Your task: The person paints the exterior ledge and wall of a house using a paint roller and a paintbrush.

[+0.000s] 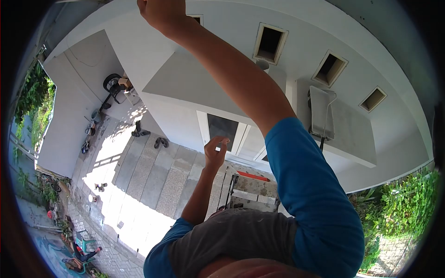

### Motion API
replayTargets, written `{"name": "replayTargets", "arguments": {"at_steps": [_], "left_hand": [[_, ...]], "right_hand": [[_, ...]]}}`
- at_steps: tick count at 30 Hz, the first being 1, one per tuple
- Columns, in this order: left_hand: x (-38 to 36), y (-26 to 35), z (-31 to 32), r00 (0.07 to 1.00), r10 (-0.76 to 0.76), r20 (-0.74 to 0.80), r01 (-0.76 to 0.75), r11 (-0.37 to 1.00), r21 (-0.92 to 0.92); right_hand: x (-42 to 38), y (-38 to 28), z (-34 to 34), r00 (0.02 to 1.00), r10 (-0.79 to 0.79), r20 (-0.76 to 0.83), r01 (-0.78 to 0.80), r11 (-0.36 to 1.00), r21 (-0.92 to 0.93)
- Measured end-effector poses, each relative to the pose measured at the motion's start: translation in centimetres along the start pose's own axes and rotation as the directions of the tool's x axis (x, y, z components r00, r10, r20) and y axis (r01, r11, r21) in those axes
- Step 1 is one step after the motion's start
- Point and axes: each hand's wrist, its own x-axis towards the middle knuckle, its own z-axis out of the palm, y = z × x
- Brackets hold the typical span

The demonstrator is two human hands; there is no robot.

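Note:
My right hand (pixel 162 13) is raised to the upper edge of the view, in front of the pale grey wall (pixel 227 25). Its fingers are curled closed, and the frame edge cuts off part of it. Lower down, my left hand (pixel 216 152) is held up with bent fingers, thumb and fingertips brought together in a pinch; what it holds, if anything, I cannot tell. Behind it are a white-framed window (pixel 222 132) and the ground below. A paint tray (pixel 321 111) with a wire-framed roller rests on the ledge to the right, beyond my right arm.
Square openings (pixel 270 43) line the wall. A can (pixel 262 65) stands on the concrete ledge (pixel 194 85). Beneath me are scaffold-like planks (pixel 255 189) with a red strip (pixel 253 176). Far below, boots (pixel 137 129) stand on paving; a person (pixel 82 255) sits at lower left.

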Motion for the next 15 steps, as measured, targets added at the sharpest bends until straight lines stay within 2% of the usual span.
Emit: {"name": "replayTargets", "arguments": {"at_steps": [2, 3, 4, 6, 8, 10, 11, 12, 15], "left_hand": [[0.2, 0.0, -0.5, 0.999, 0.016, -0.03, -0.016, 1.0, 0.014], [0.3, -0.1, -0.6, 0.999, 0.02, -0.036, -0.02, 1.0, 0.012], [0.3, -0.4, -0.7, 0.999, 0.021, -0.045, -0.021, 1.0, 0.002], [0.2, -0.9, -0.5, 0.998, 0.016, -0.055, -0.017, 1.0, -0.015], [0.3, -1.2, 0.0, 0.999, -0.019, -0.032, 0.018, 0.999, -0.033], [0.4, -1.3, 0.4, 1.0, -0.022, -0.019, 0.022, 0.999, -0.029], [0.3, -1.3, 0.6, 1.0, -0.026, 0.0, 0.026, 0.999, -0.019], [0.1, -1.7, 0.9, 1.0, -0.022, 0.005, 0.022, 0.999, -0.024], [0.0, -3.0, 2.0, 0.999, -0.043, 0.023, 0.045, 0.995, -0.086]], "right_hand": [[0.4, 0.8, 1.2, 1.0, 0.003, 0.023, -0.002, 1.0, -0.006], [0.6, 1.5, 1.0, 1.0, -0.015, -0.019, 0.014, 0.999, -0.051], [0.8, 1.8, 0.2, 0.998, -0.033, -0.061, 0.027, 0.995, -0.097], [0.8, 4.1, -3.6, 0.999, 0.015, -0.035, -0.021, 0.979, -0.201], [0.6, 5.8, -10.0, 0.98, -0.013, -0.197, -0.023, 0.983, -0.183], [0.3, 6.1, -18.0, 0.984, 0.133, -0.121, -0.15, 0.978, -0.142], [-0.3, 6.8, -22.3, 0.991, 0.046, -0.124, -0.079, 0.957, -0.279], [-0.4, 6.2, -26.2, 0.979, 0.041, -0.199, -0.105, 0.939, -0.327], [-0.7, 2.8, -35.6, 0.936, 0.071, -0.344, -0.27, 0.77, -0.578]]}}
